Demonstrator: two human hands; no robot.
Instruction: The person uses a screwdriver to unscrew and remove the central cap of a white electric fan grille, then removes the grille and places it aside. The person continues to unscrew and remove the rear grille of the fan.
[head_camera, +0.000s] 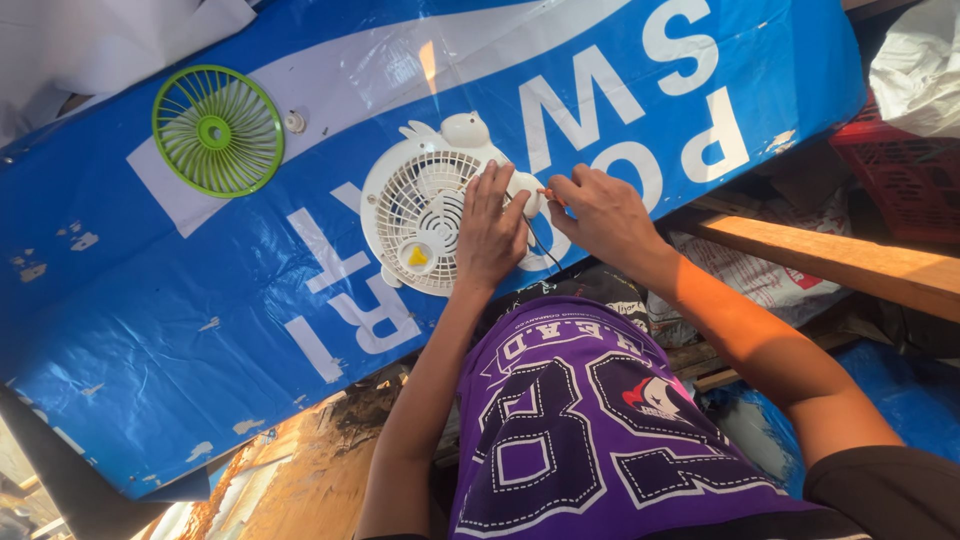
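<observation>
A small white fan (420, 215) lies face up on a blue tarp-covered table (180, 330), with a yellow knob near its lower edge. My left hand (490, 232) presses flat on the fan's grille, fingers spread. My right hand (598, 212) is closed on a thin tool with an orange tip (546, 193), held at the fan's right rim. A thin black wire (540, 248) runs down from the fan between my hands.
A green fan grille (218, 130) and a small white cap (295, 122) lie on the tarp at the upper left. A wooden beam (840, 262) and a red crate (900, 170) stand at the right. White bags (915, 65) sit behind.
</observation>
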